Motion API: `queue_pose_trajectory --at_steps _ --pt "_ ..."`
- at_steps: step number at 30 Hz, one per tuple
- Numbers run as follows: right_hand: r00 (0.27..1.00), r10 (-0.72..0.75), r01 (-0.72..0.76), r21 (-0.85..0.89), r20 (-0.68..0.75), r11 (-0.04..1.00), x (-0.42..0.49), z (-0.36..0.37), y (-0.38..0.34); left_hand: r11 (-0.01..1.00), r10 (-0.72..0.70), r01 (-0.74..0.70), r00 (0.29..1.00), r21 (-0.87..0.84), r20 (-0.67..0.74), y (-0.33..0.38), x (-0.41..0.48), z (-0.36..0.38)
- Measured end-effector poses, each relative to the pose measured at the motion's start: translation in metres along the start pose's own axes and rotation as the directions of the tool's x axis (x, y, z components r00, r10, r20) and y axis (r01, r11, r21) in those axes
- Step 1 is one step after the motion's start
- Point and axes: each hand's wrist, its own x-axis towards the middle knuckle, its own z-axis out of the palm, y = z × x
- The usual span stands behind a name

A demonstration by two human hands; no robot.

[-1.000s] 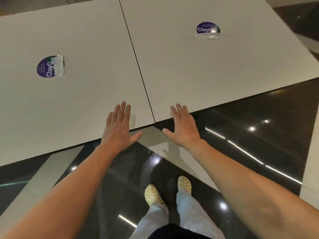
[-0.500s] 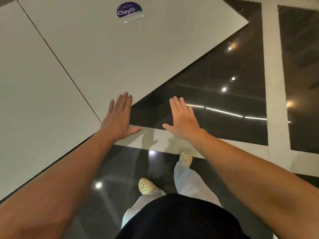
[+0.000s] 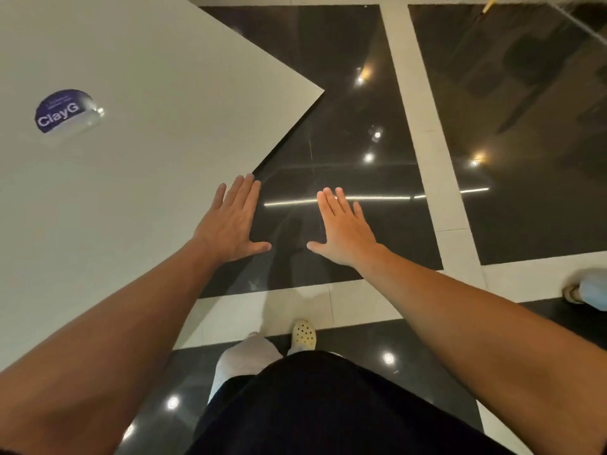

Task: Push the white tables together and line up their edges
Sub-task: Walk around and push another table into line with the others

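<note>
One white table [image 3: 141, 152] fills the left of the head view, its near corner pointing right at mid-height. A round purple "ClayG" sticker [image 3: 60, 110] lies on its top. My left hand [image 3: 231, 221] is flat and open, fingers spread, over the table's near edge; I cannot tell if it touches. My right hand [image 3: 343, 229] is open and flat in the air over the dark floor, apart from the table. The second table and the seam between the two are out of view.
Glossy black floor tiles with pale strips [image 3: 423, 136] lie to the right and below. My legs and a cream clog [image 3: 303, 333] are under me. Another person's foot [image 3: 588, 289] shows at the right edge.
The view has swung right along the tables: the seam and the left table have left the frame. Both hands stay flat and open; the right one has come off the table edge.
</note>
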Motion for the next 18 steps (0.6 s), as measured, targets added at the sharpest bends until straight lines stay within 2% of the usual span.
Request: queue_pose_trajectory --at_steps 7,18 --pt "0.995 0.098 -0.098 -0.011 -0.007 0.995 0.08 -0.032 0.067 0.996 0.091 -0.091 0.996 0.003 0.005 0.012 0.134 -0.024" --pt "0.984 0.177 -0.177 0.005 0.011 0.984 0.237 -0.119 0.135 0.99 0.139 -0.139 0.99 0.029 -0.013 -0.037 0.337 -0.082"
